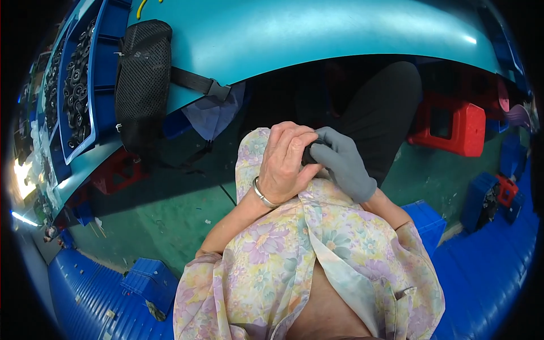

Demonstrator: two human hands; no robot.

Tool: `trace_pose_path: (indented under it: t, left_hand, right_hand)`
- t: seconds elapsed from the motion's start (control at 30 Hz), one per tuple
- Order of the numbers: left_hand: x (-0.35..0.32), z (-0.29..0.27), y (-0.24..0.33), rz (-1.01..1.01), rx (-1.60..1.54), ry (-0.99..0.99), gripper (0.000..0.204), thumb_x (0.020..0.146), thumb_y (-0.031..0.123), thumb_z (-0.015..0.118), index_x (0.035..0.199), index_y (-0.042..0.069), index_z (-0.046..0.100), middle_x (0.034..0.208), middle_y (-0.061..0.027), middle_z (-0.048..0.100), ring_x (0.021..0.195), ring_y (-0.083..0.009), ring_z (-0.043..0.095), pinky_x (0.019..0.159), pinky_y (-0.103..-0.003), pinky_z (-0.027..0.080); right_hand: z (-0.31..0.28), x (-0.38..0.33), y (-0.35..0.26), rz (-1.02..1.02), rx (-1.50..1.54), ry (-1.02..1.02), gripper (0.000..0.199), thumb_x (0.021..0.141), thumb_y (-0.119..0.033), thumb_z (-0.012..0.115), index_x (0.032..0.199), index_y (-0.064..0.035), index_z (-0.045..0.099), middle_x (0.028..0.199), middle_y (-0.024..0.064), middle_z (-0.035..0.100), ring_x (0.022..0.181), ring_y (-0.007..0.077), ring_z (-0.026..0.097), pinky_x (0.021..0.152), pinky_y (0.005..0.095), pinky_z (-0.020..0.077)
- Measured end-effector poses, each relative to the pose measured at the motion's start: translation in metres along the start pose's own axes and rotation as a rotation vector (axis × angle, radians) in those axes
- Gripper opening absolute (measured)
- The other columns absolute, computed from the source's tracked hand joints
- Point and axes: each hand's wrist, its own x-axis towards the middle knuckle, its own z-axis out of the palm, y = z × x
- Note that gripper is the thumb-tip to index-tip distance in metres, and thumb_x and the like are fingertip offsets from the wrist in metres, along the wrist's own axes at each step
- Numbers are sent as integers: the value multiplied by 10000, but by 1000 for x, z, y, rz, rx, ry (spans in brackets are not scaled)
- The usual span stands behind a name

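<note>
Close in front of my body, my two hands meet around a small black part (309, 155). My left hand (282, 162) is bare, with a silver bangle at its wrist, and its fingers curl over the part from the left. From the other side my right hand (343, 161), in a grey glove, closes on the same part with thumb and fingers. Most of the part is covered by the fingers, so its exact kind cannot be made out.
A turquoise table (317, 34) spans the far side. On its left lie a black mesh bag (144, 73) with a buckled strap and blue bins (103, 65) holding many black parts. Red stools (467, 127) and blue crates (150, 283) stand on the green floor.
</note>
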Motion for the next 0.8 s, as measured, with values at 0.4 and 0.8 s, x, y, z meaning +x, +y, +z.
trace_pose_path:
  t: [0.4, 0.8]
  left_hand:
    - [-4, 11, 0, -37, -76, 67, 552, 513, -29, 726, 1043, 20, 581, 998, -126, 617, 935, -334, 550, 811, -400, 470]
    - [-1, 6, -5, -105, -48, 111, 541, 528, 78, 850, 1003, 24, 597, 1024, -125, 616, 941, -307, 570, 795, -385, 474]
  right_hand:
    - [8, -1, 11, -3, 7, 127, 175, 857, -135, 577, 935, 20, 593, 795, 24, 600, 725, 67, 535, 643, 233, 446]
    - [-3, -1, 16, -104, 126, 73, 246, 905, -130, 511, 1074, 25, 601, 984, 53, 616, 903, 95, 560, 795, 252, 459]
